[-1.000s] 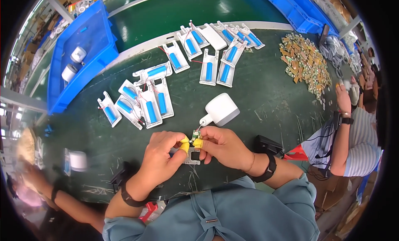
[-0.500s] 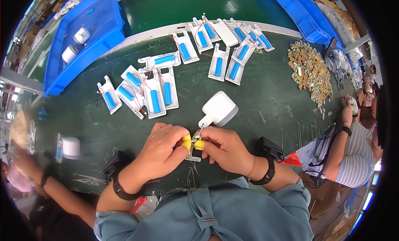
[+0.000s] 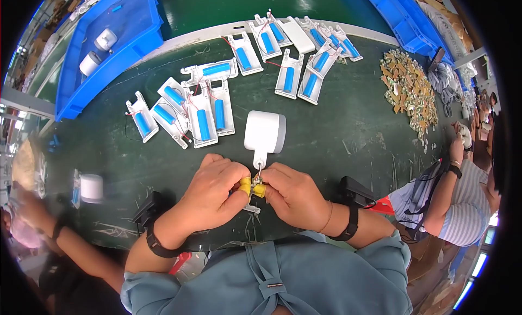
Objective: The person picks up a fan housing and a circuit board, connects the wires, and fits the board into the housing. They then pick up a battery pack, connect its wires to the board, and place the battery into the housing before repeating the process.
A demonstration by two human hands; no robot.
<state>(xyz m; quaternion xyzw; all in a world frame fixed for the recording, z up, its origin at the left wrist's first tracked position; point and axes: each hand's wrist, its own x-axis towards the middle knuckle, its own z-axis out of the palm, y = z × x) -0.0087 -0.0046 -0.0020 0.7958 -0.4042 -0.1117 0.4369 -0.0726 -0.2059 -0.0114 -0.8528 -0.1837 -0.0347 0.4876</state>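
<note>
My left hand (image 3: 213,189) and my right hand (image 3: 296,195) meet near the table's front edge, with yellow covers on the fingertips. Both pinch a small circuit board (image 3: 255,182), which is mostly hidden between the fingers. Thin wires (image 3: 259,171) run from it to the neck of a white rounded device head (image 3: 262,133), lying just beyond my hands. Below the fingers, the end of a white plastic housing (image 3: 252,208) sticks out; my left hand covers the rest.
Several white housings with blue battery cells (image 3: 202,125) lie across the far table. A pile of small circuit boards (image 3: 408,89) sits at right, near grey cables (image 3: 446,81). A blue tray (image 3: 130,38) holds white device heads. Co-workers' arms (image 3: 81,255) are at both sides.
The device head has swung leftward and turned, its neck now toward me. My right fingers have shifted slightly, and the black square beneath them is no longer visible.
</note>
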